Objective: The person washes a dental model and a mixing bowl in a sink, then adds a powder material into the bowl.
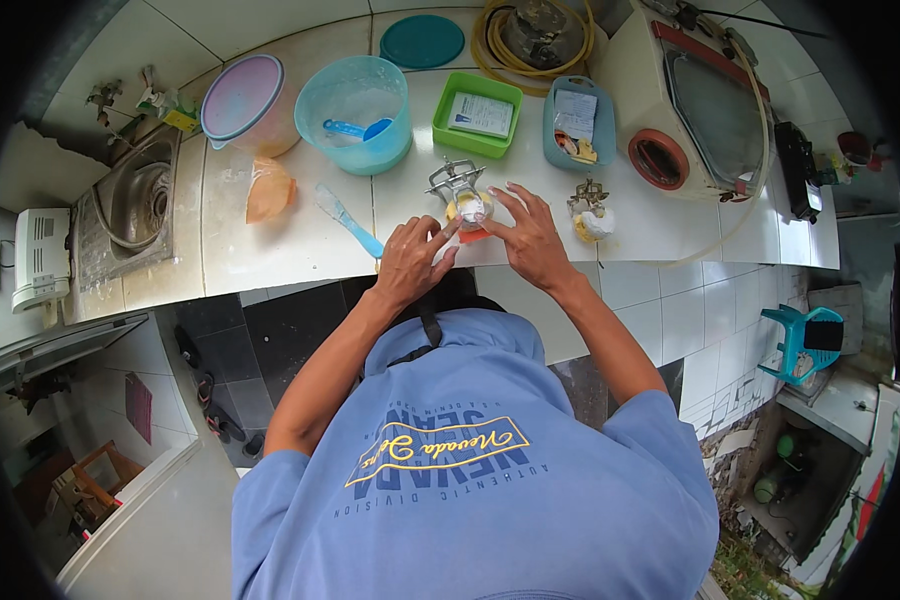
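A metal dental articulator [457, 177] stands near the counter's front edge, with a white and yellow plaster model [469, 209] at its near side. A small red-orange piece [473, 236] shows beneath the model. My left hand [412, 260] is at the model's left, its index fingertip at the plaster and its thumb apart. On the other side my right hand [532, 238] has its fingers spread, with the thumb reaching toward the plaster. Neither hand is wrapped round anything. A second articulator [590, 192] with a white and yellow plaster model [595, 224] stands to the right.
Left of my hands lie a blue spatula [350, 220] and an orange scrap [269, 190]. Behind are a turquoise bowl [353, 155], a lidded tub [242, 97], a green container [477, 113] and a blue basket [580, 120]. A boxy machine [690, 110] stands right, a sink [135, 205] left.
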